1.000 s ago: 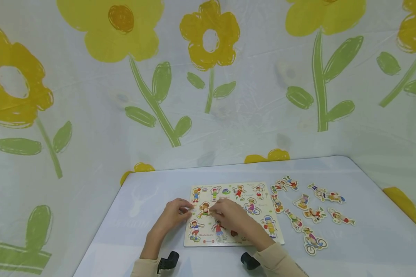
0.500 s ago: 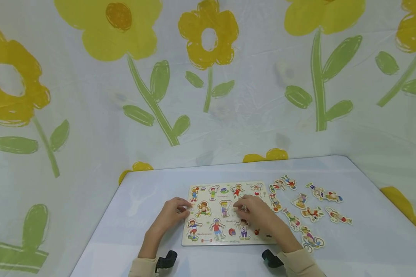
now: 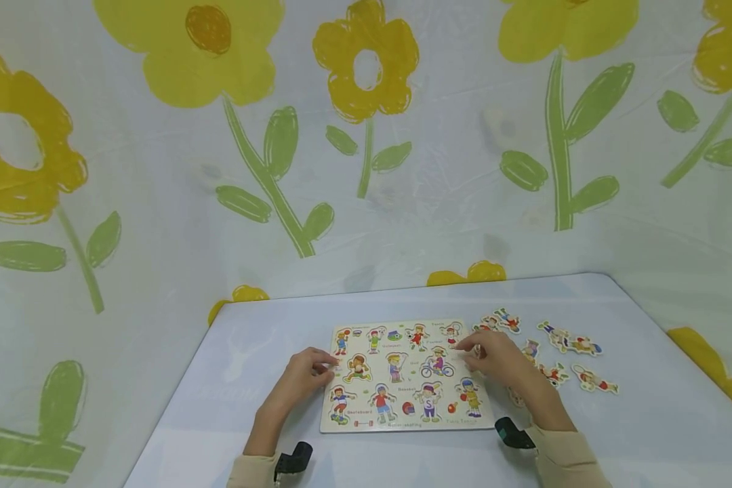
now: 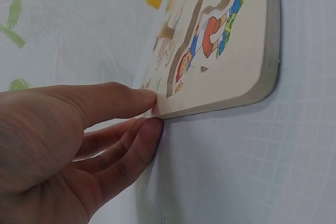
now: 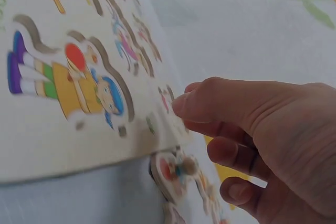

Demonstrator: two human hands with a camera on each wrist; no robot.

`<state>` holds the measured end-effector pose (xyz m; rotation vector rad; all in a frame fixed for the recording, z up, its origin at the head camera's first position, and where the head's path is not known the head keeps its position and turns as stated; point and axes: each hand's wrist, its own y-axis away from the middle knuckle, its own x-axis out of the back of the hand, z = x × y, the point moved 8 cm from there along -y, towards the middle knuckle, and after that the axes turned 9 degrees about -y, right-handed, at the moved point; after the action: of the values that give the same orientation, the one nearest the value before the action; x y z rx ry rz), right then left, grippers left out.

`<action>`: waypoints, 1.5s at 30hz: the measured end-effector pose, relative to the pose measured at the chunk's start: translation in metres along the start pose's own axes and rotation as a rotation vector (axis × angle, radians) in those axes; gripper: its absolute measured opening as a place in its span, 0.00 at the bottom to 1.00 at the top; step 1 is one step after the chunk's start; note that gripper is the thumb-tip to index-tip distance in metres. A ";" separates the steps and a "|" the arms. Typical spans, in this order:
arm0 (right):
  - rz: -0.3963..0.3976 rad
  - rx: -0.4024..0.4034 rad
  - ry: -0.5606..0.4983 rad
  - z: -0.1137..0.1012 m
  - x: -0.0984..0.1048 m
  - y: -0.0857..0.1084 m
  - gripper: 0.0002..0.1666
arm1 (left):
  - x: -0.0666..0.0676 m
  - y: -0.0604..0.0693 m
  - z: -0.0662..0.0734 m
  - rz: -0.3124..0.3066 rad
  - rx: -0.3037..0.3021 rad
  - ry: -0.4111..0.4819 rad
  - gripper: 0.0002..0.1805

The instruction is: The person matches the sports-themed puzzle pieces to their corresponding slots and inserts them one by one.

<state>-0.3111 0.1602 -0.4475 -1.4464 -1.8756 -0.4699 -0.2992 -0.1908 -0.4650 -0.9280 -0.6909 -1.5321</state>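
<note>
A wooden puzzle board (image 3: 378, 373) with cut-out shapes and printed sports children lies flat on the table. At its left edge my left hand (image 3: 303, 376) pinches the board; in the left wrist view the thumb lies on the top face and the fingers meet the side. My right hand (image 3: 503, 362) hovers at the board's right edge, holding nothing, its fingers loosely bent. A running-child figure (image 3: 358, 368) shows at the board's left middle. Beneath the right hand in the right wrist view are knobbed puzzle pieces (image 5: 170, 174), partly hidden by it in the head view.
Several loose puzzle pieces lie to the right, among them a racket-player piece (image 3: 594, 379) and a pair of touching pieces (image 3: 570, 339). The white table (image 3: 250, 325) backs onto a flower-printed curtain (image 3: 402, 224). Black wrist devices (image 3: 294, 458) sit at the cuffs.
My right hand has moved from the running-child figure, rightward across the board, to its right edge beside the loose pieces. My left hand has stayed at the left edge.
</note>
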 end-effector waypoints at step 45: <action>0.019 -0.141 0.048 0.048 0.029 0.015 0.09 | 0.001 0.001 0.001 0.026 0.009 -0.009 0.10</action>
<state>-0.3151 0.2167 -0.4619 -1.5295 -1.8202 -0.6330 -0.2986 -0.1909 -0.4638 -0.9347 -0.6891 -1.5019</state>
